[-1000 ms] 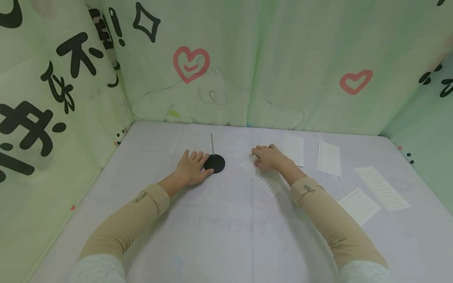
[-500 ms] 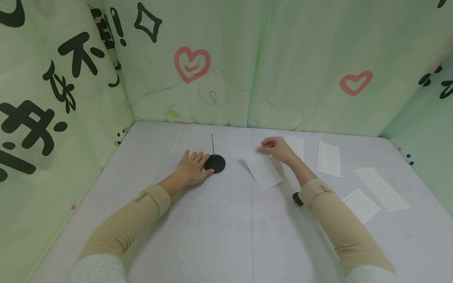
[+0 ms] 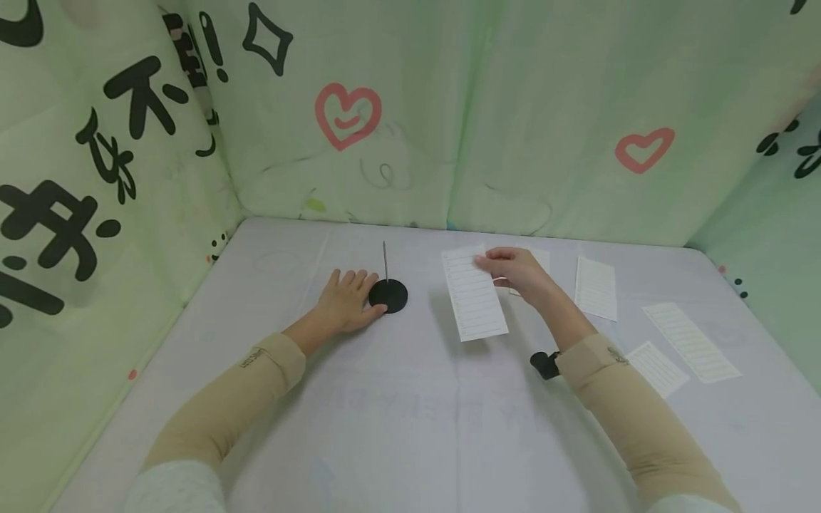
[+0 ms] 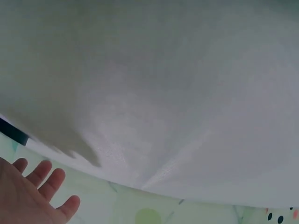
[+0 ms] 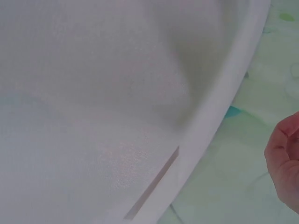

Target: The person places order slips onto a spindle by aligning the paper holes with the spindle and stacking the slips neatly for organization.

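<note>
A black round-based spike holder (image 3: 388, 296) stands on the table with its thin metal spike (image 3: 385, 261) upright. My left hand (image 3: 346, 302) lies at the left side of the base, fingers spread and straight, thumb on its near edge. In the left wrist view, the same hand (image 4: 35, 191) shows straight, parted fingers at the lower left. To the right of the spike, my right hand (image 3: 516, 271) pinches a lined paper slip (image 3: 474, 296) by its upper right edge, raised over the table. Only part of the right hand (image 5: 285, 161) shows in the right wrist view, with its fingers curled.
More printed paper slips lie on the right of the table: one upright slip (image 3: 596, 288), a slanted one (image 3: 693, 342), a nearer one (image 3: 657, 369) partly behind the right sleeve, and one behind the right hand. Green printed curtains (image 3: 410, 164) enclose the table's back and sides.
My right hand has picked up the slip from the table, lifting it and turning it so its lined face shows. The left hand has stayed at the base.
</note>
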`<state>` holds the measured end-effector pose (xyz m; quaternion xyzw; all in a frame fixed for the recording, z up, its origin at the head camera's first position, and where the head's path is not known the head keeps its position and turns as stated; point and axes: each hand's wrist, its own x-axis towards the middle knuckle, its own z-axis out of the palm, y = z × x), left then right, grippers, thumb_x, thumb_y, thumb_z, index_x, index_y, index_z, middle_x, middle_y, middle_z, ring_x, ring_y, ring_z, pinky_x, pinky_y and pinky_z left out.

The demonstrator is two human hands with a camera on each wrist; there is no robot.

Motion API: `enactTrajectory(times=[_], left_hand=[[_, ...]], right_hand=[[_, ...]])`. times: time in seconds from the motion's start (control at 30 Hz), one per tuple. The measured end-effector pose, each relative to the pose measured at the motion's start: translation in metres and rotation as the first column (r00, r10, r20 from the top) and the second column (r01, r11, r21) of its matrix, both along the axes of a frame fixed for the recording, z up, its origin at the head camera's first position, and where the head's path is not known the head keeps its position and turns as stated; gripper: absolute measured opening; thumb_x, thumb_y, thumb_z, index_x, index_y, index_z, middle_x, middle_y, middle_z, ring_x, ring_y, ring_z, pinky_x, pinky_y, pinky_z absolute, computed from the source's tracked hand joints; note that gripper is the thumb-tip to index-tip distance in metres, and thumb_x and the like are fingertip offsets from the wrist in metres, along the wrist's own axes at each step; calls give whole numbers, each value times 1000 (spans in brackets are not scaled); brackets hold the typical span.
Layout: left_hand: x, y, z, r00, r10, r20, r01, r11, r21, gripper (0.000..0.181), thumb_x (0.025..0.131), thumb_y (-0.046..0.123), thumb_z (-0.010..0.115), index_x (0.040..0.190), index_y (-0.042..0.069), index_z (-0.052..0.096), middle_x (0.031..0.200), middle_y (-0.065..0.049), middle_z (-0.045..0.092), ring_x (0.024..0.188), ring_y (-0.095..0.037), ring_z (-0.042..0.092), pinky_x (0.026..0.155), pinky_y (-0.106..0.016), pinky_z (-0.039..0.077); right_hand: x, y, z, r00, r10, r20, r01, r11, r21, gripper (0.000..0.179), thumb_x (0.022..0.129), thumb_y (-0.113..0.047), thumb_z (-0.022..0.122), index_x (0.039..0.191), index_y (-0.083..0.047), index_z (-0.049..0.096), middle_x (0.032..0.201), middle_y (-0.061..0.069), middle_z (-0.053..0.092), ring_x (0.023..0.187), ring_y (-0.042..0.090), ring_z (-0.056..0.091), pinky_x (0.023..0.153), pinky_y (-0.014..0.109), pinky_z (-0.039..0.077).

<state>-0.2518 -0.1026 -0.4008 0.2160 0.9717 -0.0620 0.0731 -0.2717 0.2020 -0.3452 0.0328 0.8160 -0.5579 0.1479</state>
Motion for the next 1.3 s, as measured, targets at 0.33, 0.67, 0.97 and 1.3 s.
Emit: enactTrajectory(times=[0.33,0.67,0.97,1.3], left_hand=[[2,-2,19,983,152,99,-174,645,744,34,91,31,52,112,3,52,104,-12,59,95,-28,55,80,-39,44],[15,17,38,886,1,463,-461,94,882,27,87,17,54,96,-8,60,76,-8,66,66,-17,62,61,-26,50],[17,32,48,786,-85,612,-592,179,786,26,86,18,58,102,-2,63,85,-8,67,72,-16,63,68,-28,51],[14,36,45,773,-54,632,-605,236,761,19,84,15,65,95,0,65,75,-6,66,63,-13,62,64,-30,52]], right_hand=[[14,-8,3,998,56,-19,-57,996,-61,32,87,-24,64,105,0,53,80,-6,61,74,9,57,70,21,48],[25,-28,5,990,137,-24,-138,988,-67,28,87,-18,63,103,3,55,79,-4,62,73,10,57,69,24,46],[28,-39,-5,987,162,11,-161,985,-65,30,86,-18,64,107,3,56,81,-3,63,72,10,58,66,23,47],[31,-44,-9,984,174,26,-172,984,-54,34,86,-20,65,109,4,57,82,-3,64,73,12,59,68,24,48]])
